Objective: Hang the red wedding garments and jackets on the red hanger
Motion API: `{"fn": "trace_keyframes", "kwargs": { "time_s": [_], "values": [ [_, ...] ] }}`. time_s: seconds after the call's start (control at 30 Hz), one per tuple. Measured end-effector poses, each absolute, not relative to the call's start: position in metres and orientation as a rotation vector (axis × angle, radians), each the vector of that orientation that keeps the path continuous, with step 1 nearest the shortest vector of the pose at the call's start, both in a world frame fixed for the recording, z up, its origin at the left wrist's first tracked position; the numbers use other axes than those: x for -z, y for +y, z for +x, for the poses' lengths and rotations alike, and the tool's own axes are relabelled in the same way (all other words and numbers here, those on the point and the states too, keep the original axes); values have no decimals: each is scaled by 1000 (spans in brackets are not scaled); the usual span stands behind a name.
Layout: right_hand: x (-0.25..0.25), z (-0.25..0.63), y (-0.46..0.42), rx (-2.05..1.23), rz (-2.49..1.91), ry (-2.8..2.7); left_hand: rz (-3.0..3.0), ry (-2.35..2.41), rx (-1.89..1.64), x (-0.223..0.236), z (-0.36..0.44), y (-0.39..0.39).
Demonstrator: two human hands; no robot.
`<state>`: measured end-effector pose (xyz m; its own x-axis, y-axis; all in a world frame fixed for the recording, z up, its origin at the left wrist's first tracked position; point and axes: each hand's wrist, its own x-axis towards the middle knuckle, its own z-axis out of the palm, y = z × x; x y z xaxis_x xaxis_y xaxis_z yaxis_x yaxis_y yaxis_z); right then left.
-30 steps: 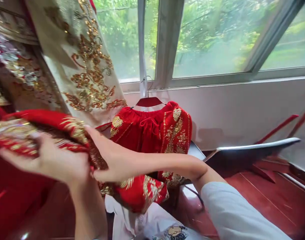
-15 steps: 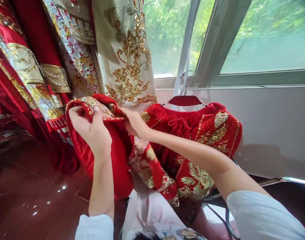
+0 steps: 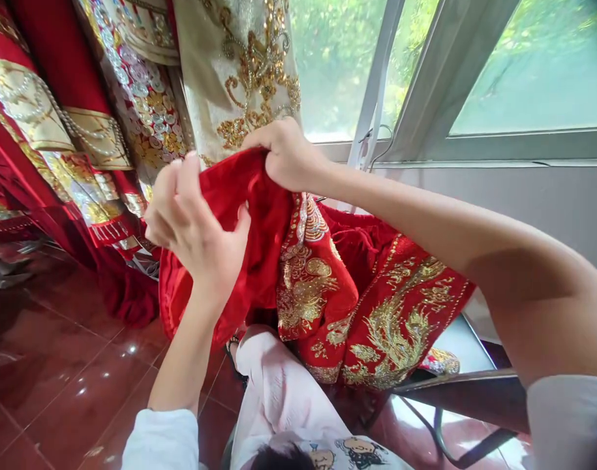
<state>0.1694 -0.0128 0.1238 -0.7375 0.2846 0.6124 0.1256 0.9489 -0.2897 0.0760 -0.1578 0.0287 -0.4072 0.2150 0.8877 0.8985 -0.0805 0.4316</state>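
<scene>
A red garment with gold embroidery and bead-trimmed edges (image 3: 308,287) is stretched up in front of me. My right hand (image 3: 291,153) is closed over its top edge, lifting the cloth. The plain red inner side (image 3: 244,183) faces me. My left hand (image 3: 195,228) is beside the garment at the left with fingers and thumb apart; part of the cloth shows behind it. A red embroidered piece with a gathered waist and tied cord (image 3: 357,238) hangs behind, and the gold-embroidered panel (image 3: 400,320) spreads at the lower right.
Several beaded red and gold garments (image 3: 97,143) hang at the left, beside a cream cloth with gold sequins (image 3: 259,78). A window (image 3: 342,78) is behind, with a hanger hook (image 3: 386,147) below it. A dark-framed chair (image 3: 455,385) stands at the right on a red tiled floor (image 3: 63,391).
My right hand has risen, pulling the garment's edge up and turning its plain inner side toward me. My left hand has let go of the patterned edge and spread its fingers.
</scene>
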Motion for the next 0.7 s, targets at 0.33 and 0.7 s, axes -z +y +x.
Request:
{"fn": "trace_keyframes", "kwargs": {
  "time_s": [0.33,0.7],
  "values": [
    [-103,147,-55,138,-109,-2473,-1137,-1718,1162,-34,62,-153],
    [7,142,-95,-56,-476,-2634,-997,-1743,1107,-39,20,-155]
  ]
}}
